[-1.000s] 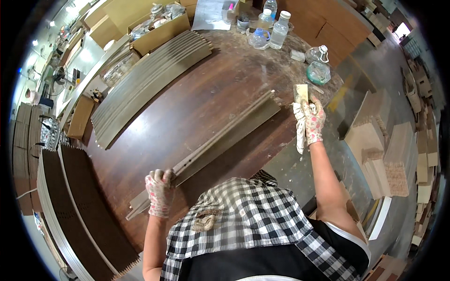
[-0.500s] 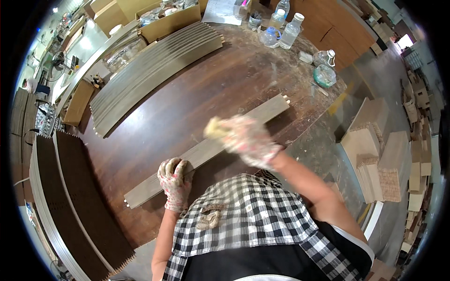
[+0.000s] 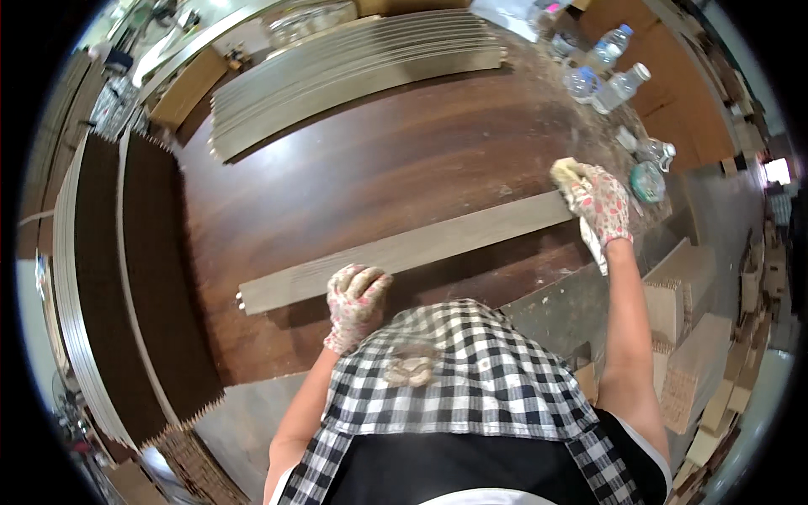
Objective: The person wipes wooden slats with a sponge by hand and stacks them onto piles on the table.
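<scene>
A long grey-brown wooden slat (image 3: 446,244) lies slantwise on the brown tabletop, with small white pegs at its left end. My left hand (image 3: 357,307), in a white glove with a red pattern, has its fingers curled over the slat's near edge, left of the middle. At the slat's right end is my right hand (image 3: 603,206), gloved alike and closed round a pale yellowish rag (image 3: 567,172). A white strip hangs below that hand. The hand and rag hide the slat's right tip.
A row of stacked slats (image 3: 362,84) lies at the table's far side. Dark stacked slats (image 3: 156,269) stand along the left. Plastic bottles (image 3: 621,87) and a jar with green contents (image 3: 647,182) are at the far right. Cardboard pieces (image 3: 686,278) stand beyond the table's right edge.
My right hand has swept with the rag from the slat's middle to its right end. My left hand stays at the near edge. The view has shifted, and the slat looks less steeply slanted.
</scene>
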Tool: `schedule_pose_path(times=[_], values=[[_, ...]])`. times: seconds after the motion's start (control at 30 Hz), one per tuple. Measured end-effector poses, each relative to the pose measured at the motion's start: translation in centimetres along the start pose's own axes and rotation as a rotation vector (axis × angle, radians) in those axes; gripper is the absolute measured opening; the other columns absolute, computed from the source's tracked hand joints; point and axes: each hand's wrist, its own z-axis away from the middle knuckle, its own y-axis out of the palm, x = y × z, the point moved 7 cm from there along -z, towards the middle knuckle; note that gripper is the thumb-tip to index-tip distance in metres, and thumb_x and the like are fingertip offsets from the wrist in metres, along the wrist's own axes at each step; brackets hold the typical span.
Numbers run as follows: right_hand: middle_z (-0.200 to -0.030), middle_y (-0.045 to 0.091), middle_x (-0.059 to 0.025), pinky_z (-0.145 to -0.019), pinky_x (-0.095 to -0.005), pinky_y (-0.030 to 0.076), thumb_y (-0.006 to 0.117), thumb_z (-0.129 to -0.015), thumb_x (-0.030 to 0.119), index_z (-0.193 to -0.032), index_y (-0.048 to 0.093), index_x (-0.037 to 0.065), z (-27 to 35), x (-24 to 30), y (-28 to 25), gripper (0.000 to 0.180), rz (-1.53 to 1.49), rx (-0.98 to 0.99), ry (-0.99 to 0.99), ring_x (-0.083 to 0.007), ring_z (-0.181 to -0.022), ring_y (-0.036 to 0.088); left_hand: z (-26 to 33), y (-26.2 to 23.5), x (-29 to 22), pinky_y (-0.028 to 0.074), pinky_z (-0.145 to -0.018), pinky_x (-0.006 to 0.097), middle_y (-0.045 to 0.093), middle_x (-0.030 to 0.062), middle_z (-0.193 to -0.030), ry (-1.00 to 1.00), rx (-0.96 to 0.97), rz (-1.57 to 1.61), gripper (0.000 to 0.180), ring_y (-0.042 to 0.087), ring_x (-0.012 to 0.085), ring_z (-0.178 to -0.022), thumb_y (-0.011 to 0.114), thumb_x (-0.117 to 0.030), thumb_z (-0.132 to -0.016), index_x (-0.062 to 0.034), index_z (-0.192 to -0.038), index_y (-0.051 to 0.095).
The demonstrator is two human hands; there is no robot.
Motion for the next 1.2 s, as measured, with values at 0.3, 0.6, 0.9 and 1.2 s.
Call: schedule_pose_path(times=[0.3,0.6,0.9,1.2], values=[[-0.098,0.068,-0.0146,-0.082,-0.0435,0.052,0.067,-0.086,0.039,-0.111,0.069,0.011,3.8,36.6,7.9,0.038,-0.507,0.391,-0.706,-0.0335,-0.093,0.065,5.1,1.4,1.1,0.049,-0.100,0.045,0.067,0.0051,-0.118,-0.094,0.172,0.115,0.027,0.062,0.0257,-0.114,0.063,-0.015,-0.077,-0.0152,-0.103,0.072],[-0.097,0.065,-0.0172,-0.087,-0.0433,0.051,0.056,-0.092,0.034,-0.109,0.066,0.007,5.3,47.0,9.1,0.033,-0.517,0.774,-0.772,-0.0345,-0.096,0.064,6.9,5.7,1.7,0.044,-0.098,0.046,0.064,0.0142,-0.120,-0.376,0.751,0.190,0.038,0.059,0.0307,-0.112,0.054,-0.029,-0.096,-0.0061,-0.125,0.062],[-0.104,0.071,-0.0104,-0.089,-0.0395,0.053,0.071,-0.086,0.038,-0.107,0.071,0.012,0.9,11.5,1.9,0.034,-0.150,0.211,-0.435,-0.0289,-0.098,0.067,2.2,-0.6,0.2,0.052,-0.096,0.045,0.069,0.0069,-0.110,0.018,0.029,0.123,0.022,0.065,0.0275,-0.107,0.067,-0.015,-0.071,-0.0095,-0.092,0.069],[-0.109,0.068,-0.0115,-0.091,-0.0401,0.052,0.059,-0.093,0.030,-0.120,0.065,0.009,0.5,7.3,1.7,0.034,-0.027,-0.252,-0.390,-0.0267,-0.105,0.064,2.5,0.5,-0.9,0.048,-0.099,0.045,0.067,0.0023,-0.115,0.018,0.008,0.022,0.019,0.061,0.0248,-0.111,0.067,-0.010,-0.071,-0.0128,-0.090,0.071]])
